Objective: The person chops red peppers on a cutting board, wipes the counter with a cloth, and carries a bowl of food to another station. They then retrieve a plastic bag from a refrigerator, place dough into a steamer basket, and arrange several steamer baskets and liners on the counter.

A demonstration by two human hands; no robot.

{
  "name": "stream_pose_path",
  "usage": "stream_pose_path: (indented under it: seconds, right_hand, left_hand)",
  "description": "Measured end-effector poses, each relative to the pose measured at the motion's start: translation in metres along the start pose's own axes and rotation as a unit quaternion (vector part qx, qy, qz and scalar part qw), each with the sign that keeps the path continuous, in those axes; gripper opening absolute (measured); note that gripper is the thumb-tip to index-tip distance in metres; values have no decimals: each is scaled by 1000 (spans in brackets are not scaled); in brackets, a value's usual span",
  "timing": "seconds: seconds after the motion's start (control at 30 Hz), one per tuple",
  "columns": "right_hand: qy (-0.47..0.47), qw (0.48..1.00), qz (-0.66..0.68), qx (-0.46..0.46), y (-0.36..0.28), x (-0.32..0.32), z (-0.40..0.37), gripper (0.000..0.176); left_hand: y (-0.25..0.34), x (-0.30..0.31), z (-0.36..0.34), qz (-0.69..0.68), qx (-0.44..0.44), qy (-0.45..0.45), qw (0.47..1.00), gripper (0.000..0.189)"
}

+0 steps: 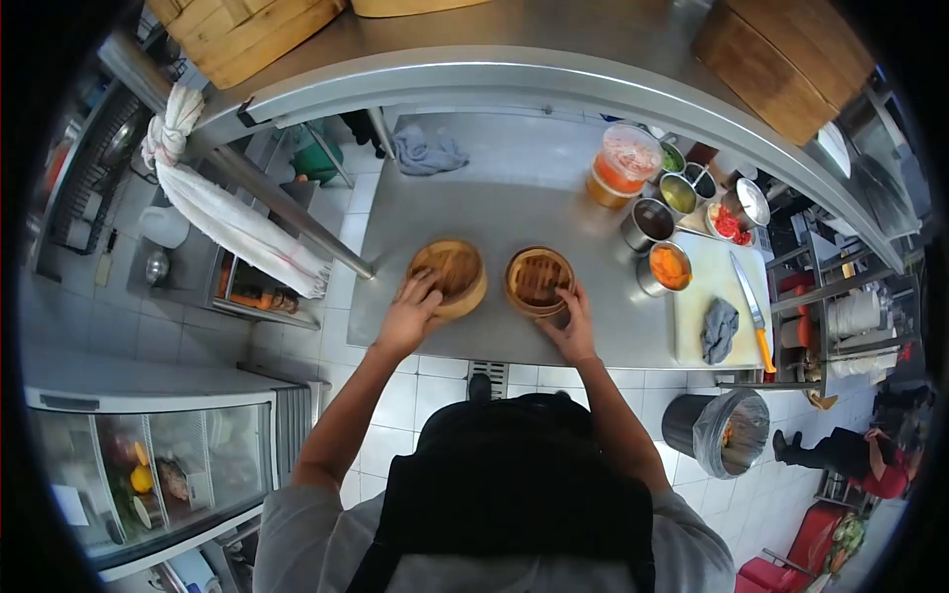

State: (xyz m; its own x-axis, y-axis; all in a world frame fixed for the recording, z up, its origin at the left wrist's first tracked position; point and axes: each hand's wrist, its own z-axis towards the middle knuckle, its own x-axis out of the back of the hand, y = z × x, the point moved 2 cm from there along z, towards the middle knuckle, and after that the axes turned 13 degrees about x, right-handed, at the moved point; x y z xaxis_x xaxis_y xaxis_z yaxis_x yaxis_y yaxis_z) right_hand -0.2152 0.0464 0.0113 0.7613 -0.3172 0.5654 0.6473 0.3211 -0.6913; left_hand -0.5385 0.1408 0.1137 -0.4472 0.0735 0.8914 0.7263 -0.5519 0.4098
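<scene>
Two small round bamboo steamer baskets stand side by side on a steel worktable (pixel 415 212). My left hand (pixel 417 308) is at the near left side of the left bamboo steamer basket (pixel 461 265), its fingers curled over the rim and the tips reaching inside. My right hand (pixel 573 321) grips the near right side of the right bamboo steamer basket (pixel 539 275), fingers along the wall. Slats show inside the right basket. The part of each rim under my fingers is hidden.
To the right are metal pots (pixel 649 222), a container of orange slices (pixel 669 267), stacked plastic tubs (pixel 630 163) and a cutting board (pixel 692 316) with a knife (pixel 753 308) and grey cloth (pixel 720 329). A shelf (pixel 474 64) crosses above; a bin (pixel 727 435) stands below.
</scene>
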Motion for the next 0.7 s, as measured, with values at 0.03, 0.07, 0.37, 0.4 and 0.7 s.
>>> stream_pose_path:
  seconds: [0.03,0.07,0.37,0.4,0.7]
  right_hand:
    - [10,1000,-4,-13,1,-7,2,70]
    - [9,1000,1,-11,-2,-16,6,70]
    - [-224,965,-139,3,-29,-51,120,66]
    - [-308,937,-166,-20,-69,-19,132,71]
    - [144,932,82,324,-380,252,353,108]
  left_hand:
    - [-19,-14,-13,51,5,-17,999,37]
    - [-38,-31,-27,102,10,-33,994,35]
    - [-16,-6,-10,21,40,-11,999,38]
    - [3,33,-2,-42,70,-7,997,37]
    - [177,370,118,-338,-74,302,888,74]
